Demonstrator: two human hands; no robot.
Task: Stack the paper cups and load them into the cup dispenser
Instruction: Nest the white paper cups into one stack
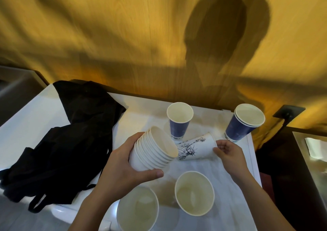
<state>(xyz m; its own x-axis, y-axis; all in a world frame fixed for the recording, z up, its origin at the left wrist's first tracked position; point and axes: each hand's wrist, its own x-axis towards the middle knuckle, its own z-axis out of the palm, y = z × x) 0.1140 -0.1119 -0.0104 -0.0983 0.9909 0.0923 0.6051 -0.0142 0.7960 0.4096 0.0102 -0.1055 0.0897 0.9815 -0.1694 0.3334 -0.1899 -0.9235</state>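
Stack of white cups (155,151) clasped in left hand (122,165), right hand (228,153) pinching printed cup (196,146) at its mouth; loose cups on bench (235,204) unstacked, dispenser unseen.

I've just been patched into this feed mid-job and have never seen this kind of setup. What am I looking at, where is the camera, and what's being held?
There is no machine here: a person works with two bare hands, and the single picture comes from a wide-angle camera on their head, looking forward and down. The left hand grips a tilted stack of white paper cups, mouth facing right. The right hand holds the rim end of a single white cup with a statue drawing, lying on its side with its base at the stack's mouth. On the white table stand one blue cup, a short stack of blue cups at the far right, and two open cups near the bottom, and. A black cloth bag lies at the left. No dispenser is in view.
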